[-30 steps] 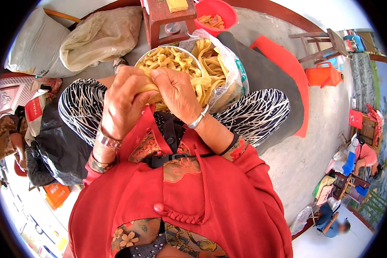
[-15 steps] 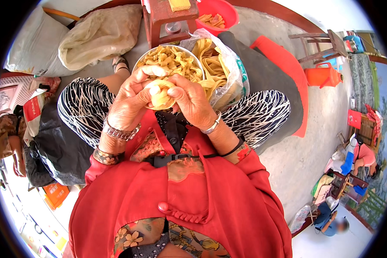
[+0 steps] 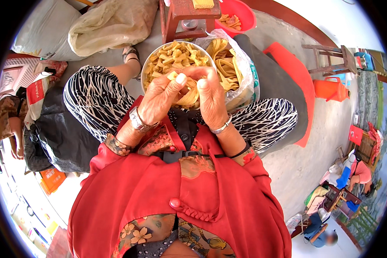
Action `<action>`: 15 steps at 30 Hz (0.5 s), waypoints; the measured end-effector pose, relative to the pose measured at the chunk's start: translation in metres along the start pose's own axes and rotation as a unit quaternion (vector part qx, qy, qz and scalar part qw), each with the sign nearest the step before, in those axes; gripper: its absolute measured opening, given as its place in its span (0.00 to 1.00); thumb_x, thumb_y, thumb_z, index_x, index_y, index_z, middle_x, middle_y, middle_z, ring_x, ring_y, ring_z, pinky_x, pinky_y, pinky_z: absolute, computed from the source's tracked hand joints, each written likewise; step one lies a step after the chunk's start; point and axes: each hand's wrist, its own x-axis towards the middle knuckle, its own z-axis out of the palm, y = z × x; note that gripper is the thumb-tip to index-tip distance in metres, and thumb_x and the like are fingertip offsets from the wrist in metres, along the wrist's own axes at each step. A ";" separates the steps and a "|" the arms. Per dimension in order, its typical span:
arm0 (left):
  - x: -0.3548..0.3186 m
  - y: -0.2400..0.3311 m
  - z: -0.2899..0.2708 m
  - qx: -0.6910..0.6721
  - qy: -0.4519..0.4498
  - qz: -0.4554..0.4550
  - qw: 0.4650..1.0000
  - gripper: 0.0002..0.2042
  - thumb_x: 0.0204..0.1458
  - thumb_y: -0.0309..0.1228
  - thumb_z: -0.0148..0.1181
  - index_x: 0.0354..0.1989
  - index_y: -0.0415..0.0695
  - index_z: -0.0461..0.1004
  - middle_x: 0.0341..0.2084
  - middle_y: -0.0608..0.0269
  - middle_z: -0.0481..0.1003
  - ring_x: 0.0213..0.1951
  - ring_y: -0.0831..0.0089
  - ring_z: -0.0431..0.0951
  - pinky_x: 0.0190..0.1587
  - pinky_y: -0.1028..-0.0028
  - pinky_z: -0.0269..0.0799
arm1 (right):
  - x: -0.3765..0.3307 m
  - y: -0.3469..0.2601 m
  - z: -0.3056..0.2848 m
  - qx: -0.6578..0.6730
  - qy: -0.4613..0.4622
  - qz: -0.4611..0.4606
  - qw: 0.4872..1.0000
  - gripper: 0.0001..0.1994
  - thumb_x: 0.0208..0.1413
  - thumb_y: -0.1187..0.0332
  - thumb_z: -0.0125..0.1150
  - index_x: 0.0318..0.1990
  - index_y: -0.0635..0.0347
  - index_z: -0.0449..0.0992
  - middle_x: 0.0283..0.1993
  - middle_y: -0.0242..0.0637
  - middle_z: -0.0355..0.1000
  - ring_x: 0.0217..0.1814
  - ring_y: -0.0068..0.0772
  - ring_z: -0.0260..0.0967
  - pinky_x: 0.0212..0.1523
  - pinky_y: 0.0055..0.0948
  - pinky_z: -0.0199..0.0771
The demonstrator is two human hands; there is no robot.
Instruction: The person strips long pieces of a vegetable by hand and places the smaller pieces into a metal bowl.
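Both my hands are raised together over a metal bowl (image 3: 147, 64) full of pale yellow strips (image 3: 172, 58). My left hand (image 3: 161, 96) and my right hand (image 3: 210, 99) each grip one yellow strip piece (image 3: 189, 96) between them, fingertips nearly touching above it. The bowl rests between my knees, which are covered by black-and-white patterned trousers (image 3: 94, 99). A clear plastic bag (image 3: 241, 73) holding longer yellow strips (image 3: 225, 64) leans against the bowl on its right.
A red wooden stool (image 3: 185, 17) stands just beyond the bowl, with a red basin (image 3: 245, 15) of strips behind it. Sacks (image 3: 107, 23) lie at upper left, a black bag (image 3: 60, 133) at my left, an orange jug (image 3: 329, 88) and other people at right.
My hands have drawn back from over the bowl toward my chest and turned, now pinching the strip between the fingertips rather than cupping it.
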 end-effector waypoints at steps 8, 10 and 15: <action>0.013 -0.016 -0.005 -0.412 -0.110 -0.037 0.904 0.23 0.61 0.45 0.41 0.47 0.33 0.68 0.42 0.55 0.71 0.34 0.70 0.74 0.38 0.64 0.78 | -0.002 0.008 -0.018 -0.060 -0.018 -0.007 0.998 0.15 0.60 0.57 0.52 0.37 0.63 0.71 0.23 0.35 0.68 0.22 0.28 0.66 0.25 0.25 0.64; 0.012 -0.013 -0.014 -0.470 -0.085 -0.042 0.877 0.23 0.61 0.45 0.42 0.45 0.32 0.68 0.37 0.56 0.70 0.29 0.73 0.70 0.36 0.64 0.77 | -0.007 0.000 -0.031 -0.131 -0.013 0.005 0.991 0.14 0.56 0.63 0.58 0.24 0.64 0.73 0.16 0.33 0.64 0.17 0.26 0.60 0.20 0.26 0.60; 0.015 -0.003 -0.021 -0.483 -0.065 -0.030 0.873 0.22 0.62 0.43 0.40 0.40 0.32 0.68 0.36 0.56 0.68 0.26 0.75 0.66 0.35 0.64 0.75 | -0.015 0.003 -0.053 -0.196 -0.008 0.001 0.981 0.14 0.53 0.62 0.62 0.24 0.64 0.71 0.17 0.35 0.64 0.17 0.26 0.60 0.20 0.25 0.60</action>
